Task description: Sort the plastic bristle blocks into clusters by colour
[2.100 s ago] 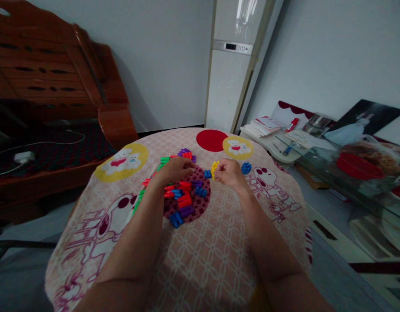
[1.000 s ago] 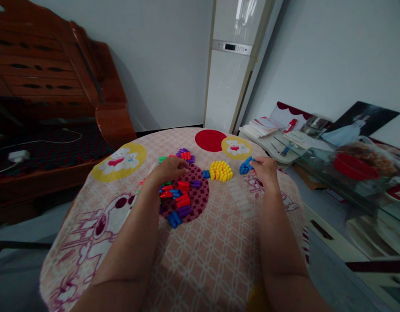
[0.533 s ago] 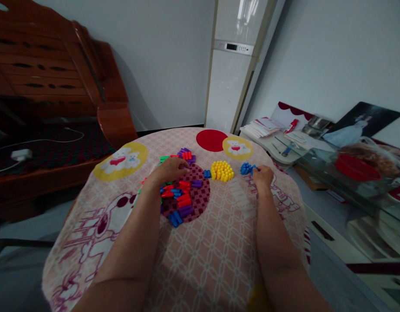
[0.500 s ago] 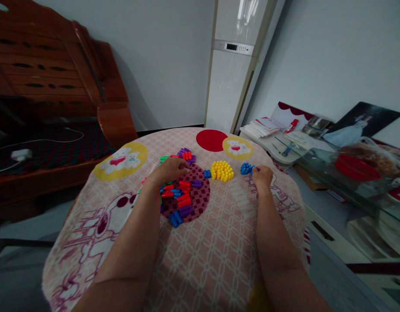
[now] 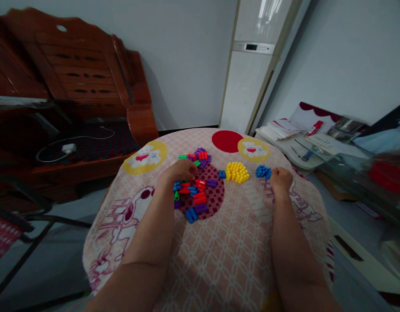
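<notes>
A loose heap of coloured plastic pegs (image 5: 195,193), red, blue, purple and green, lies on a round table covered with a pink cartoon cloth (image 5: 219,255). My left hand (image 5: 180,170) rests palm down on the far left of this heap, fingers curled over some pegs. A tidy cluster of yellow pegs (image 5: 237,172) stands to the right of the heap. Further right sits a small group of blue pegs (image 5: 263,171). My right hand (image 5: 281,180) is a loose fist just right of the blue group, touching or nearly touching it; whether it holds a peg is hidden.
A dark wooden bench (image 5: 73,108) with a white charger and cable (image 5: 68,148) stands left of the table. A tall white air conditioner (image 5: 252,73) is behind. At right, a glass table (image 5: 349,169) holds papers and a red bowl. A dark metal frame (image 5: 24,216) sits at lower left.
My right hand moved from the yellow pegs to the blue group and has drawn back slightly beside it. My left hand stayed on the heap. The view shifted left.
</notes>
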`<state>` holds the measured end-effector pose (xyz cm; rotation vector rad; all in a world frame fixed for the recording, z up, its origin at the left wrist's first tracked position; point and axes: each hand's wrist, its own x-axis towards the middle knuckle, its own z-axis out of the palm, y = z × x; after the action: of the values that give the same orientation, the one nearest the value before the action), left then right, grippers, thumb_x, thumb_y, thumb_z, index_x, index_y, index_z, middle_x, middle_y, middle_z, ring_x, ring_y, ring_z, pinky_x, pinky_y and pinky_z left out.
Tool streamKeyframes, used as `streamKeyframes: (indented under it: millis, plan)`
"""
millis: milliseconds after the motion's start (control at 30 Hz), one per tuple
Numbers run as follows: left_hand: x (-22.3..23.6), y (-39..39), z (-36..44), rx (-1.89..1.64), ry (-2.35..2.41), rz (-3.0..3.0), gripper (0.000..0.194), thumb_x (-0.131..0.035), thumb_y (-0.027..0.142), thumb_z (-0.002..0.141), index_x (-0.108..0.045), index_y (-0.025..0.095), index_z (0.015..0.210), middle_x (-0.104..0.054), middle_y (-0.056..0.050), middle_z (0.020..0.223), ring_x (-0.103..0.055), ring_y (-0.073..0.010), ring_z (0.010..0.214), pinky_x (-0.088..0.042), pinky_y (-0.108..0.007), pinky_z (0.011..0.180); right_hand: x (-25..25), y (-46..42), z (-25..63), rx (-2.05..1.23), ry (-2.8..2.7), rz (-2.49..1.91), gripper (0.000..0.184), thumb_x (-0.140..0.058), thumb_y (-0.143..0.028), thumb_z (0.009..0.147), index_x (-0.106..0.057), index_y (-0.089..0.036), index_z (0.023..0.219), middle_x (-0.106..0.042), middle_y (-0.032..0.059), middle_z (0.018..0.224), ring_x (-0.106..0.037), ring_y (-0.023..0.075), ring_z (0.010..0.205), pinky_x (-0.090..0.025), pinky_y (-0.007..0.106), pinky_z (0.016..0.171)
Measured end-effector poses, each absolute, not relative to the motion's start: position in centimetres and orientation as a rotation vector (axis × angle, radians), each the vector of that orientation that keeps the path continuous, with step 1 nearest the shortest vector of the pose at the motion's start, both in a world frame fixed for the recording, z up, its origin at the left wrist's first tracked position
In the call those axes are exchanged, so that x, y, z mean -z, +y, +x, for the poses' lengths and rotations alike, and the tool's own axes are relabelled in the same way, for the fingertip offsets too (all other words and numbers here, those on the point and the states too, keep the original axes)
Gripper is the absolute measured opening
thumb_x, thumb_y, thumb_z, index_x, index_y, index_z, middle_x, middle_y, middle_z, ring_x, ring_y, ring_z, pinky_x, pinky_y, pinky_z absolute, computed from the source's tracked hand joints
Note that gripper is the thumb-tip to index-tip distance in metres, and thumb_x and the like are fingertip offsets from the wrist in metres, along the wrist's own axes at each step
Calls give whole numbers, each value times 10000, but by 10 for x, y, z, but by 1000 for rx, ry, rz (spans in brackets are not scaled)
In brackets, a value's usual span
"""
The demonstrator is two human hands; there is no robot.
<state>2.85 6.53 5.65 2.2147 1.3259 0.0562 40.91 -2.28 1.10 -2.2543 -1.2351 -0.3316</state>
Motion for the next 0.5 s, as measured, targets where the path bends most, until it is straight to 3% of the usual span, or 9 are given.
streamKeyframes:
  millis: [267, 500]
  plan:
    - [-66, 51, 34, 33, 1033, 2193, 422, -788, 222, 538, -718, 194, 953, -747, -36, 959, -677, -202, 896, -493, -223, 716, -45, -23, 375, 301, -1297, -1848, 321, -469, -343, 847, -684, -158, 695, -685, 96, 678, -571, 196, 645, -393, 310, 662]
    - [-72, 40, 32, 31, 992, 2278, 392, -795, 265, 586, -693, 198, 958, -741, -29, 940, -674, -203, 863, -487, -245, 717, -55, -22, 350, 136, -1387, -1645, 327, -485, -365, 864, -682, -158, 706, -648, 46, 621, -548, 165, 585, -405, 274, 591]
